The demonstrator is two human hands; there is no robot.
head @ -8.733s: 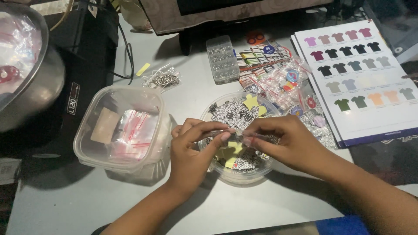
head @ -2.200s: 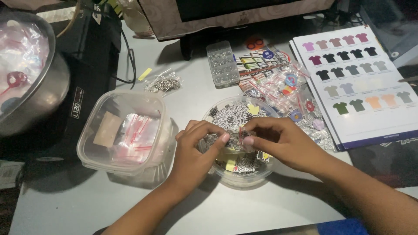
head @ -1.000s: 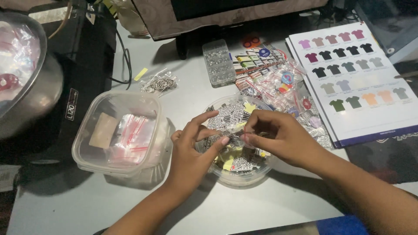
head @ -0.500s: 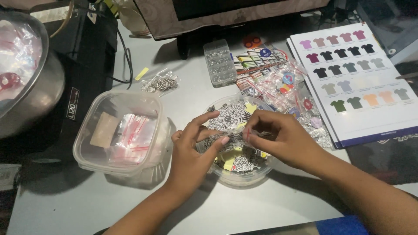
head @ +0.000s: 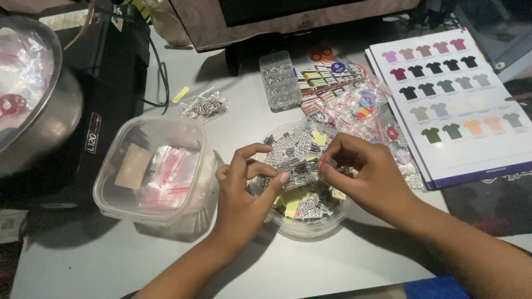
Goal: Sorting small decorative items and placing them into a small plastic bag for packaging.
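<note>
Pinching one sticker (head: 302,169) between them, both hands (head: 310,182) hover inside the round bowl's rim (head: 310,232).

clear glossy plastic tub (head: 149,166) – shiny metal bowl (head: 52,119) – smooth matt paper chart (head: 460,105).

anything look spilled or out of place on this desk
Nothing is spilled or damaged. The small packets lie in a loose heap beside the round tub where both hands work, left hand and right hand. The square container sits upright.
</note>
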